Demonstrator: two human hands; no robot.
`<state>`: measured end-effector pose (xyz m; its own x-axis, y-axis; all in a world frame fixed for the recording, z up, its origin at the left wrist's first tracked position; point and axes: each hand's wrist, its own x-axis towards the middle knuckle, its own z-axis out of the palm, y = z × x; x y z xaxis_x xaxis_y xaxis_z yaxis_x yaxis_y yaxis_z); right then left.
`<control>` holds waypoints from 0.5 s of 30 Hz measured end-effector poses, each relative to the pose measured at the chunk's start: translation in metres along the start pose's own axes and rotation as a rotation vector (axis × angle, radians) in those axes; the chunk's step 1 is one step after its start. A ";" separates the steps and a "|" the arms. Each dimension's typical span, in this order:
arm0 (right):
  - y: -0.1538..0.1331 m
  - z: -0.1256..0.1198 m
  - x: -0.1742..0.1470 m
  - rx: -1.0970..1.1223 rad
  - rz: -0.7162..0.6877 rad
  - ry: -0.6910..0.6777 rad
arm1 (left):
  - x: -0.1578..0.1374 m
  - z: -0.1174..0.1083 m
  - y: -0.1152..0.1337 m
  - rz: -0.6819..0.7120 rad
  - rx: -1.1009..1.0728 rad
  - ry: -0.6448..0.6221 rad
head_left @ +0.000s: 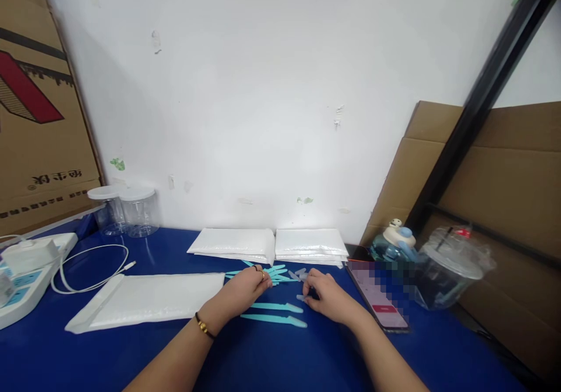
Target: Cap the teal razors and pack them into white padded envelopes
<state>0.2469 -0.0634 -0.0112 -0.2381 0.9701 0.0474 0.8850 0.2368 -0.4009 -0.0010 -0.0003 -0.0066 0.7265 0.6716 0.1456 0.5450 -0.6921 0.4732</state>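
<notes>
My left hand (248, 290) is closed at the near edge of a small pile of turquoise eyebrow razors (277, 271), its fingertips gripping one of them. Two more eyebrow razors (274, 318) lie side by side on the blue table just below it, blades to the right. To the right, my right hand (323, 292) pinches a small translucent blade cap (301, 297) between thumb and fingers. Several other caps (298, 275) lie loose between the pile and my right hand. Part of the pile is hidden behind my left fingers.
White padded envelopes lie in two stacks (232, 242) (310, 243) against the wall, and a single envelope (158, 298) lies left. A phone (381, 298) and a bagged plastic cup (451, 269) stand right. Clear jars (139, 214), a white cable (94, 291) and a power strip (33, 284) occupy the left.
</notes>
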 end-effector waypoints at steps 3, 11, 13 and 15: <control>-0.002 -0.001 -0.001 -0.001 0.004 -0.012 | 0.001 0.000 -0.003 -0.023 0.035 0.006; 0.000 0.000 0.000 -0.009 -0.029 -0.012 | -0.001 -0.005 0.001 -0.040 0.081 -0.016; -0.001 0.000 -0.001 -0.018 -0.025 -0.012 | -0.001 -0.006 0.002 -0.032 0.093 -0.021; -0.003 -0.001 -0.001 -0.033 -0.025 -0.007 | -0.002 -0.007 0.003 -0.024 0.095 -0.022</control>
<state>0.2446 -0.0651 -0.0089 -0.2632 0.9634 0.0503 0.8916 0.2628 -0.3688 -0.0033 -0.0015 0.0002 0.7211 0.6831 0.1155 0.5988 -0.6984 0.3920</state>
